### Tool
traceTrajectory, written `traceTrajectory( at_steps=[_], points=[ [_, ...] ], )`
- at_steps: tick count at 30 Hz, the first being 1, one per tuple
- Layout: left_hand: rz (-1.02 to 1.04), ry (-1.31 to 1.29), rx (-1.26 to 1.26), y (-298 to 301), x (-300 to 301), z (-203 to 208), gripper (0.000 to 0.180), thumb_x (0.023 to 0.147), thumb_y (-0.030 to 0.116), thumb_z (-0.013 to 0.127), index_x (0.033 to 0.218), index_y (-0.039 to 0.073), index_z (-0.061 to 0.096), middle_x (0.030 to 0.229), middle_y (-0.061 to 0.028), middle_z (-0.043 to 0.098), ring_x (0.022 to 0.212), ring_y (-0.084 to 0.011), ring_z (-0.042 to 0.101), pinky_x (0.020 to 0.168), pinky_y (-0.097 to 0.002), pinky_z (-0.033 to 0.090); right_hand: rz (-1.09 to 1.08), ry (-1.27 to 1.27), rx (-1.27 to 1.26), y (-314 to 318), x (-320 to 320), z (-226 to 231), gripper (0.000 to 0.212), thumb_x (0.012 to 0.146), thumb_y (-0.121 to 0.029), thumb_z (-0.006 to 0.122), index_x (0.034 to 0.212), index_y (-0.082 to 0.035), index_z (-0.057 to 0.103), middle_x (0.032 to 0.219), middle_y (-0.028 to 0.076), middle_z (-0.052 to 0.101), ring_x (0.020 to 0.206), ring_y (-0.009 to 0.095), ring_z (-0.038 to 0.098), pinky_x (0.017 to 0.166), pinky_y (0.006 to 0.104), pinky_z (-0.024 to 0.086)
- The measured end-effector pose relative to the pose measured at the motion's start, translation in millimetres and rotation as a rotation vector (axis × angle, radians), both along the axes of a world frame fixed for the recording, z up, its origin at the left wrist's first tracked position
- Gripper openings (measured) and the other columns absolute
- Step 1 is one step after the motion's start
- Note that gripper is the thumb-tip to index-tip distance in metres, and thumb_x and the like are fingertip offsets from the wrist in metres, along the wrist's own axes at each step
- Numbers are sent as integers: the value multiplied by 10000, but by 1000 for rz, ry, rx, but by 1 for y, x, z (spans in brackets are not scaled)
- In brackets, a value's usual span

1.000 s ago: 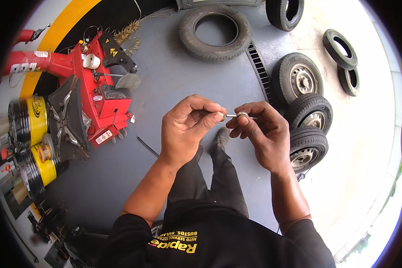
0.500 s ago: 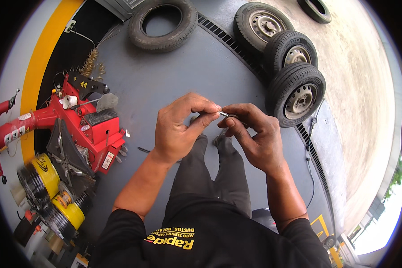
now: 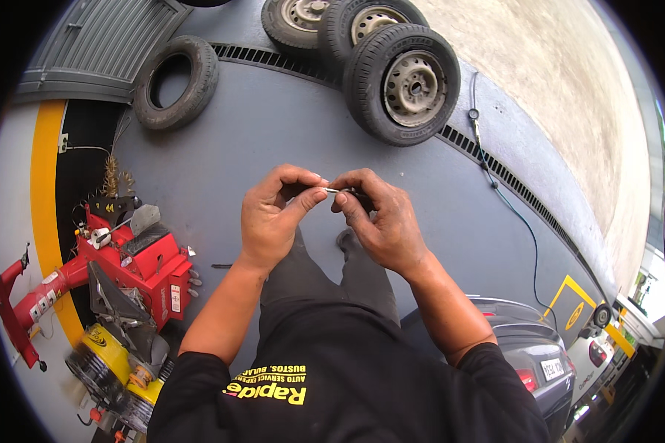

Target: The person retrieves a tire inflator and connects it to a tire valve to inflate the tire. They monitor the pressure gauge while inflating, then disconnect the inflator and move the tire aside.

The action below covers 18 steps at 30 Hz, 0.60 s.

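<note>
Pinching a thin silvery rod (image 3: 333,190), left hand (image 3: 273,218) and right hand (image 3: 386,220) hide both its ends.

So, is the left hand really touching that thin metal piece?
Touching: the head view shows the left hand pinching one end of the thin metal piece.

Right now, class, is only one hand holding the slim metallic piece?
No, the left hand and the right hand both pinch the slim metallic piece, which shows between their fingertips.

Rod (image 3: 332,190) partly out of sight in left grip (image 3: 324,187)
</note>
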<state>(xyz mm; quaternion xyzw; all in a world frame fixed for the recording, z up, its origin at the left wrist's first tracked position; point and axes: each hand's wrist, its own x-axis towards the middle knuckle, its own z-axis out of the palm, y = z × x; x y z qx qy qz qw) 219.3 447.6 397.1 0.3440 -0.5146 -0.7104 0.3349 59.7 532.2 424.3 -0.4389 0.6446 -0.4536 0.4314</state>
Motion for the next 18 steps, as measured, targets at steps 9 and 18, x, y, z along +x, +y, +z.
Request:
traceTrajectory(
  at_steps=[9,18],
  points=[
    [-38,110,154,58,-85,24,93,889,-20,698,963,17,657,960,-37,651,907,-107,618,849,-253,522,-45,24,21,57,-77,30,157,957,-118,613,1038,17,612,876,164,678,769,267,675,681,355,517],
    [108,161,52,26,-95,13,105,857,-40,712,921,35,677,961,-30,615,889,-117,610,819,-261,533,222,39,94,-9,-109,30,200,958,-181,645,1019,10,641,882,124,681,812,201,668,724,328,515]
  ],
)
